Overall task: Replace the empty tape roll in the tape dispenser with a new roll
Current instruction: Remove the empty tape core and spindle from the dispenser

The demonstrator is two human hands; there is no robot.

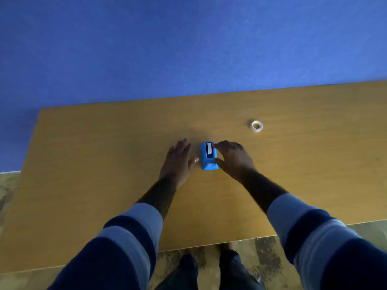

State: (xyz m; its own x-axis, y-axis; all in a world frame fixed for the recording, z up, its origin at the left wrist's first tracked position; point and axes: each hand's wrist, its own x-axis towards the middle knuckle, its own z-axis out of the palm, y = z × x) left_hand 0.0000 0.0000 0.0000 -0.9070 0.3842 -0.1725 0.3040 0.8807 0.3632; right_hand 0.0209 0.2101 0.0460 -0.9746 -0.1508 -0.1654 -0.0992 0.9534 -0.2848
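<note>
On the wooden table [104,164], the left hand [178,162] lay flat and open, palm down, fingers spread toward the far edge, just left of the blue tape dispenser [208,156] with a narrow gap between its thumb and the dispenser's side. The dispenser stood near the middle of the table, its cutter end toward the near edge and a pale roll [209,148] seated in its far half. The right hand [232,158] was at the dispenser's right side, fingertips touching its far top by the roll and thumb against the near end; whether it truly gripped could not be told. Farther right and well apart, a new tape roll [256,126] lay flat on the table.
</note>
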